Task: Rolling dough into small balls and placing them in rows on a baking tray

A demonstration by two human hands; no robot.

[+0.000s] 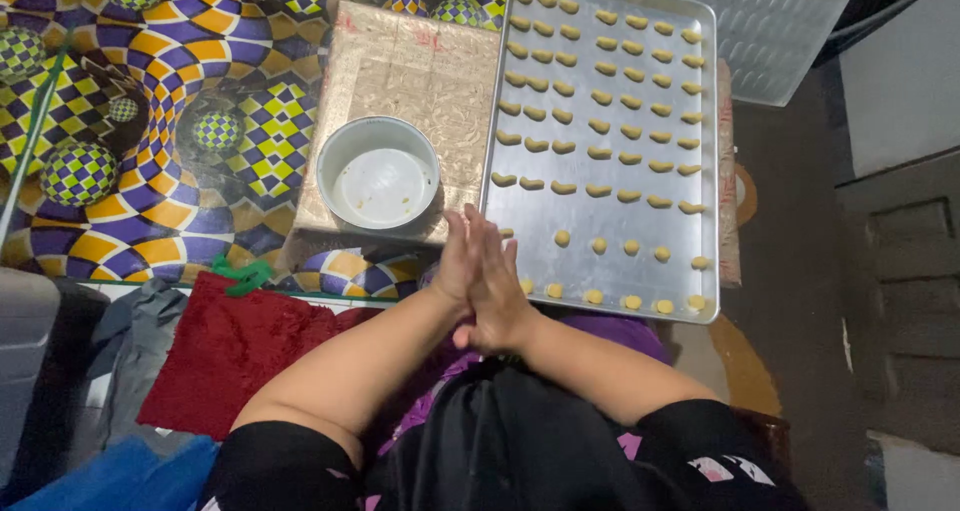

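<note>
Palms (480,281) together, fingers (478,239) beside tray (600,226)

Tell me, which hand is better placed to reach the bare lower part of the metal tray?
Probably the right hand. Both hands are pressed palm to palm at the tray near its left corner, but the right one lies on the tray side, while the left hand sits toward the white bowl.

The left hand (462,261) and right hand (497,289) press flat together, so anything between the palms is hidden. They cover the near corner of the baking tray (700,161). The second tray (770,31) is cut off at the top edge.
</note>
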